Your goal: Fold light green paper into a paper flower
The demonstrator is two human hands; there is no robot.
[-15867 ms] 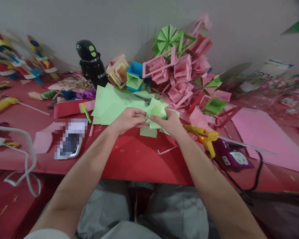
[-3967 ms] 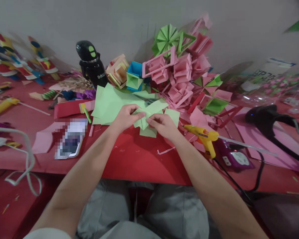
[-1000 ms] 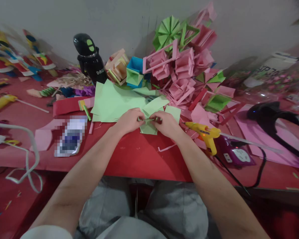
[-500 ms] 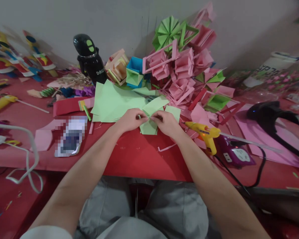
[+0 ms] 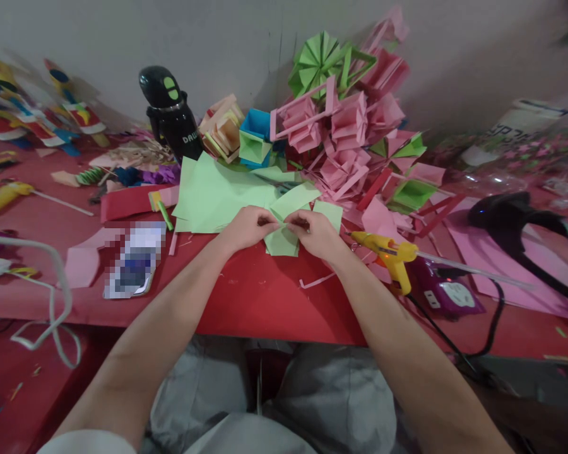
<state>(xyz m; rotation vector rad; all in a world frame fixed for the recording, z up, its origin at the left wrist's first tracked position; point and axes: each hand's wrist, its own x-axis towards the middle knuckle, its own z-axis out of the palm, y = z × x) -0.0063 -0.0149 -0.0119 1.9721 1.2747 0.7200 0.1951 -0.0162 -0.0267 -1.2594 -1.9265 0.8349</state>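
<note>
Both hands meet at a small piece of green paper over the near part of the red table. My left hand pinches its left side between thumb and fingertips. From the other side, my right hand pinches it too, the fingertips almost touching the left ones. A pale green paper strip slants up just behind the fingers. Larger green sheets lie behind and to the left, with scissors resting on them, partly covered. The exact fold between the fingertips is hidden.
A yellow glue gun lies right of my right hand, beside a purple power socket with a black cable. A phone lies to the left. Behind stand a black bottle and a heap of pink folded paper pieces.
Almost nothing differs. Both hands keep their pinch on the green paper, with only a very slight shift of the fingertips.
</note>
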